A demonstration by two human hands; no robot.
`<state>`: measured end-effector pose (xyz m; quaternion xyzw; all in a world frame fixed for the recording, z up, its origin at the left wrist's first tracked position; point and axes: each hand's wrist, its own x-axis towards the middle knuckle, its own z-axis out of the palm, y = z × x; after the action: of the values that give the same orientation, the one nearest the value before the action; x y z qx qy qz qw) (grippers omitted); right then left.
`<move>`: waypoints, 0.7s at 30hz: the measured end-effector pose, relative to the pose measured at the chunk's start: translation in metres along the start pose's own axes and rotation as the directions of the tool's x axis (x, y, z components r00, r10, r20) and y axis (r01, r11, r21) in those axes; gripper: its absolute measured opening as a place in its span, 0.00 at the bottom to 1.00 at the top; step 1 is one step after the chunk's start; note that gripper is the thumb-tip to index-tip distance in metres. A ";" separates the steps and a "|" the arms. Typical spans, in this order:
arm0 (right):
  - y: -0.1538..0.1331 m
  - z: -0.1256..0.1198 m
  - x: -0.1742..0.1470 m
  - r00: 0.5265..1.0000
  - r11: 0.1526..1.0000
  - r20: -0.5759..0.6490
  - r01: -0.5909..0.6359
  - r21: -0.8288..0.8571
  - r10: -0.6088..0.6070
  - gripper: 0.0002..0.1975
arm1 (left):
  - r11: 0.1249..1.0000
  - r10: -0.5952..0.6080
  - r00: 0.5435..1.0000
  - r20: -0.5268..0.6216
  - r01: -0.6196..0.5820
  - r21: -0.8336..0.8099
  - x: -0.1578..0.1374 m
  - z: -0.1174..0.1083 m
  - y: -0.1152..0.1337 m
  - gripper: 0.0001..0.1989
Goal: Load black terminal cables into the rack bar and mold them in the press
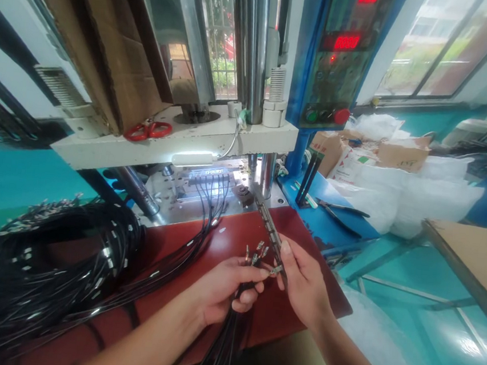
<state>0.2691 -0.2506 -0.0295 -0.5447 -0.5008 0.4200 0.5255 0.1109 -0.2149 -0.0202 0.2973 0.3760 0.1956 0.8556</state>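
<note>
My left hand (pixel 233 285) is closed round a bunch of black cables (pixel 222 341) whose metal terminals (pixel 257 254) poke up above the fingers. Between its thumb and forefinger, one terminal (pixel 277 270) is pinched against a long slotted metal bar (pixel 270 226). My right hand (pixel 303 274) grips the bar's near end, and the bar slants up and left toward the press. Other black cables (pixel 189 246) run across the red-brown board (pixel 273 323) into a lit mould (pixel 207 182) on the press bed.
A large coil of black cables (pixel 122 234) lies at the left. Above the mould is the white press plate (pixel 151 156), with red-handled scissors (pixel 148 131) and a cardboard box (pixel 114 49) on it. Black-handled pliers (pixel 341 215) rest on the blue ledge (pixel 328 234) at right.
</note>
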 end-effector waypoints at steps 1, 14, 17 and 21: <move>0.000 0.000 0.000 1.000 1.000 -0.003 0.000 -0.011 0.000 0.20 | 1.000 -0.002 1.000 -0.005 0.002 0.002 0.001 0.000 0.000 0.07; 0.010 0.003 -0.003 0.998 0.970 -0.057 0.011 -0.242 -0.025 0.20 | 0.952 0.209 0.967 -0.148 -0.167 0.256 0.013 0.013 -0.006 0.08; 0.010 0.005 -0.003 0.996 0.970 -0.070 0.035 -0.240 -0.053 0.21 | 0.950 0.218 0.966 -0.141 -0.177 0.259 0.016 0.011 -0.007 0.09; 0.005 -0.001 -0.002 0.998 0.998 -0.066 -0.016 -0.067 0.011 0.22 | 0.969 0.192 0.970 -0.148 -0.164 0.186 0.009 0.005 -0.002 0.12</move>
<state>0.2700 -0.2525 -0.0341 -0.5792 -0.4935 0.3881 0.5200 0.1207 -0.2131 -0.0240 0.3857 0.4326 0.2624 0.7715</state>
